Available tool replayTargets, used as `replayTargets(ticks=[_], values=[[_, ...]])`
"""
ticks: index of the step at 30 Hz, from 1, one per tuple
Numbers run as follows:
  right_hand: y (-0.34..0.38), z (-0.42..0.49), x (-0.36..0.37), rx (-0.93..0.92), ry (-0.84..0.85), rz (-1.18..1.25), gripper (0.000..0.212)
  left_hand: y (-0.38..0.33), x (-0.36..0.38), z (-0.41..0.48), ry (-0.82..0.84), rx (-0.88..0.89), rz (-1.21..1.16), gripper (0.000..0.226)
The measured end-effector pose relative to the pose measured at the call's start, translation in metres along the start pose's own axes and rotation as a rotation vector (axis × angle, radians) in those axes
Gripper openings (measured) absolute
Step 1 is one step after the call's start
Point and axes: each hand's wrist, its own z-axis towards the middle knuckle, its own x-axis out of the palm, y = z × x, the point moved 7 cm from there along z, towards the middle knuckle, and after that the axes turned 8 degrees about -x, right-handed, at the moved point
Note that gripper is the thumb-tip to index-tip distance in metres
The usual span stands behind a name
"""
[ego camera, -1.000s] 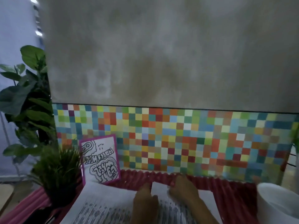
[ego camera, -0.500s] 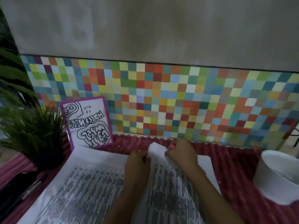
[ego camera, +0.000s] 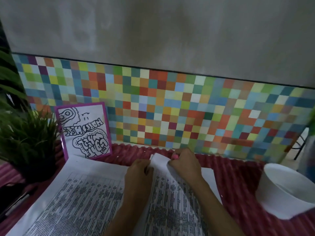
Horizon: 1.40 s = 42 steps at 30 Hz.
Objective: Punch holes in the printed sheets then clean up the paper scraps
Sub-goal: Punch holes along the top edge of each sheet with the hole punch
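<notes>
Printed sheets (ego camera: 88,198), dense with text rows, curl upward where left hand (ego camera: 139,171) and right hand (ego camera: 185,165) pinch them; the right grip seemingly also holds something pink.

Both hands meet at the far edge of the printed sheets (ego camera: 95,198): the left hand (ego camera: 139,172) and right hand (ego camera: 185,165) pinch a lifted fold of paper between them, and something small and pink (ego camera: 175,157) shows at the right fingers (too blurred to identify). A white bowl (ego camera: 286,191) sits well apart on the red ribbed mat (ego camera: 238,181), and a purple-framed drawing (ego camera: 84,131) leans against the multicoloured tiled wall (ego camera: 170,106) beside a potted plant (ego camera: 29,142).
</notes>
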Motion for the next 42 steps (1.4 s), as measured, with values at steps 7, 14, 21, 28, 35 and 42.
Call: replayTargets(ticks=[7, 14, 21, 28, 35, 42], values=[[0.0, 0.0, 0.004, -0.007, 0.036, 0.042, 0.009, 0.007, 0.002, 0.005, 0.012, -0.043, -0.083, 0.012], [0.007, -0.009, 0.006, -0.025, 0.083, 0.019, 0.022, -0.007, 0.012, -0.002, 0.099, 0.122, 0.237, 0.023], [0.009, -0.011, 0.01, 0.039, 0.126, -0.017, 0.024, -0.007, 0.017, -0.001, 0.08, 0.203, 0.395, 0.04], [0.009, -0.006, 0.01, 0.049, 0.125, 0.072, 0.033, -0.023, 0.012, -0.006, 0.092, 0.298, 0.281, 0.074], [0.002, -0.006, 0.012, 0.006, 0.164, 0.136, 0.013, -0.006, 0.013, -0.003, 0.078, -0.015, -0.117, 0.064], [-0.001, 0.003, -0.007, 0.048, 0.095, 0.266, 0.025, 0.001, -0.002, -0.005, 0.028, -0.171, -0.515, 0.028]])
